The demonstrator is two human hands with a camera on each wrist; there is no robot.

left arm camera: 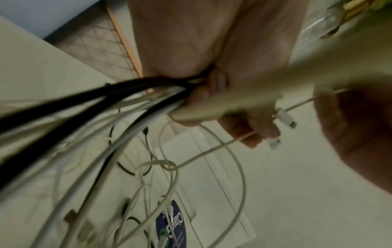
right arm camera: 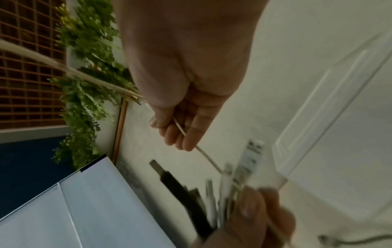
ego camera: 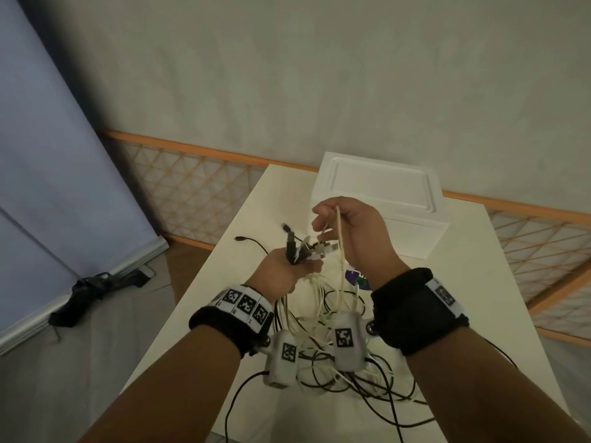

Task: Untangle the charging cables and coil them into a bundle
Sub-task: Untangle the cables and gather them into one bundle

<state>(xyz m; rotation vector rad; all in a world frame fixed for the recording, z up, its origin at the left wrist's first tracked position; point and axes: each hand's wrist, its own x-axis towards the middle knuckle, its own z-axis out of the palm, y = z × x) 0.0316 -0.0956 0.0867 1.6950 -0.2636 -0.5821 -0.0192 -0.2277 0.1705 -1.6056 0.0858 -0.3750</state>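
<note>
Head view, item one: the person's left hand was closed around a bunch of cable plug ends, black and white, fanned upward above the white table. Item two: the right hand, raised just beside it, pinched a single cream cable between thumb and fingers; the strand hung down into the tangle. Item three: the tangle of charging cables, black and white, lay on the table near the front edge, partly hidden under both wrists. Item four: a white box stood at the table's far end. Item five: a round blue sticker lay on the table under the cables, its wording blurred.
</note>
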